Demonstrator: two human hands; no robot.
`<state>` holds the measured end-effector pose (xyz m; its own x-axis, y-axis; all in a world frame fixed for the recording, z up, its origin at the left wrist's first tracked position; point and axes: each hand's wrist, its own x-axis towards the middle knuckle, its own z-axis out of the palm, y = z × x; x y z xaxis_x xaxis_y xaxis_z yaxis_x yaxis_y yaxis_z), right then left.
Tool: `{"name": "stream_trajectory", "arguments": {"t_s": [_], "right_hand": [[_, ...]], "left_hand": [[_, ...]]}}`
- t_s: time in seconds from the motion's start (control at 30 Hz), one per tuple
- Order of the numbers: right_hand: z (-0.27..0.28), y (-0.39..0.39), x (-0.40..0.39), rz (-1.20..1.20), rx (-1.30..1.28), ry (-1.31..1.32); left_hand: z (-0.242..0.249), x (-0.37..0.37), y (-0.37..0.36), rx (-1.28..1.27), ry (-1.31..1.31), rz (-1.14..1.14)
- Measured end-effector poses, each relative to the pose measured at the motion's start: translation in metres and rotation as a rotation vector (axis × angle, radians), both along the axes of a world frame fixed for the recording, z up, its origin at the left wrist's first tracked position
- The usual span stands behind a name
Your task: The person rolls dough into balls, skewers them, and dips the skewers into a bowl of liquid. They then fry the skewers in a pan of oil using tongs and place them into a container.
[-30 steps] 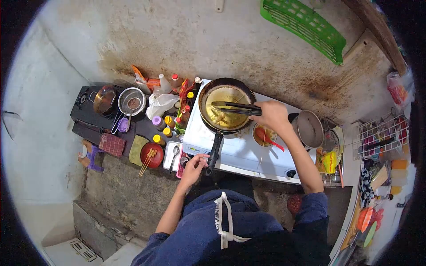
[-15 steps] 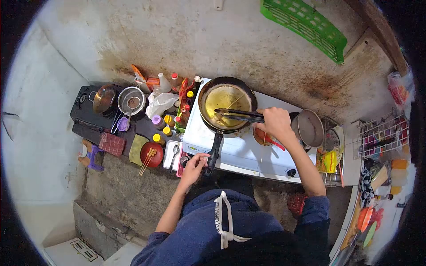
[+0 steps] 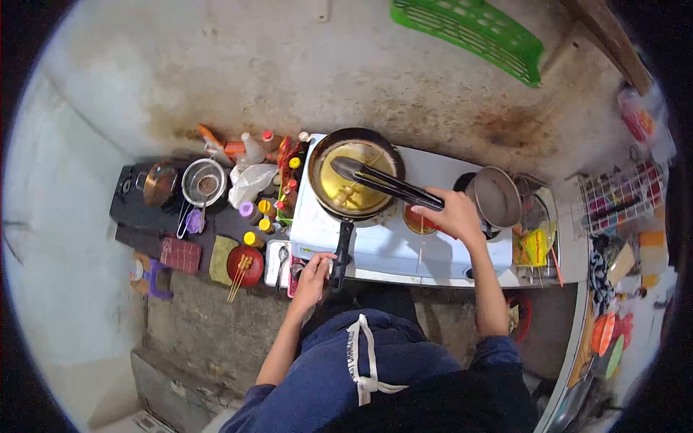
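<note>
A dark frying pan [image 3: 317,198] holding yellow oil sits on the white stove. Small pale food pieces [image 3: 349,195] lie in the oil near the pan's lower side, and a thin stick shows near its upper right. My right hand [image 3: 456,214] is closed around black-handled tongs [image 3: 386,182], whose rounded tips reach over the pan above the food. Beside the pan handle [image 3: 342,252], my left hand [image 3: 312,280] has its fingers curled with the fingertips against it. Under the tongs, a small bowl [image 3: 419,221] of reddish contents is partly covered by my right hand.
On the stove's right stands a grey pot [image 3: 497,196]. Left of the stove are a red plate [image 3: 253,270] with skewers [image 3: 237,283], a white tray [image 3: 273,268] with a spoon, several bottles, and a strainer [image 3: 204,182]. A green basket [image 3: 476,36] hangs on the wall.
The tongs have turned so their broad side faces up, and their tips have lifted slightly. The food pieces in the oil now show below them. My left hand stays at the handle.
</note>
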<state>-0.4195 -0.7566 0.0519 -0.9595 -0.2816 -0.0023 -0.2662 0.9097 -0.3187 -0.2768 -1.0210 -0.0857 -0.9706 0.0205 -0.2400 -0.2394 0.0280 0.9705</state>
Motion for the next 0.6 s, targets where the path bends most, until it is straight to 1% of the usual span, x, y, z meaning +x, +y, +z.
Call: {"name": "stream_trajectory", "arguments": {"t_s": [0.03,0.07,0.13,0.17,0.2,0.23,0.27,0.33,0.37,0.4,0.43,0.47,0.53,0.57,0.6], "right_hand": [[0.001,0.007,0.009,-0.081,-0.159,-0.090],[-0.010,0.019,0.018,-0.129,-0.225,-0.076],[-0.037,0.038,0.039,-0.222,-0.432,-0.030],[-0.040,0.045,0.052,-0.276,-0.622,-0.116],[-0.042,0.050,0.064,-0.361,-0.689,-0.203],[-0.049,0.057,0.075,-0.373,-0.795,-0.195],[-0.053,0.062,0.085,-0.382,-0.902,-0.184],[-0.053,0.074,0.108,-0.479,-0.936,-0.204],[-0.054,0.082,0.117,-0.559,-0.988,-0.295],[-0.056,0.090,0.127,-0.638,-1.039,-0.389],[-0.065,0.095,0.137,-0.622,-1.111,-0.281],[-0.069,0.104,0.147,-0.647,-1.112,-0.275],[-0.068,0.118,0.159,-0.695,-1.249,-0.187],[-0.057,0.124,0.165,-0.715,-1.367,-0.244],[-0.054,0.133,0.169,-0.726,-1.369,-0.237]], "left_hand": [[-0.002,-0.002,0.001,-0.005,0.030,0.014],[0.001,-0.006,0.005,-0.010,0.061,0.024],[0.011,-0.010,0.013,-0.046,0.081,-0.048],[0.013,-0.011,0.019,-0.035,0.079,-0.074],[0.018,-0.014,0.025,-0.024,0.075,-0.100],[0.027,-0.017,0.031,-0.028,0.013,-0.151],[0.032,-0.019,0.038,-0.016,0.053,-0.198],[0.035,-0.024,0.051,-0.101,0.119,-0.359],[0.054,-0.026,0.062,-0.125,0.129,-0.415],[0.057,-0.029,0.068,-0.126,0.102,-0.518],[0.059,-0.032,0.075,-0.115,0.118,-0.603],[0.061,-0.034,0.082,-0.102,0.135,-0.686],[0.065,-0.031,0.100,-0.084,0.121,-0.739],[0.067,-0.030,0.109,-0.072,0.111,-0.771],[0.065,-0.029,0.119,-0.070,0.111,-0.783]]}}
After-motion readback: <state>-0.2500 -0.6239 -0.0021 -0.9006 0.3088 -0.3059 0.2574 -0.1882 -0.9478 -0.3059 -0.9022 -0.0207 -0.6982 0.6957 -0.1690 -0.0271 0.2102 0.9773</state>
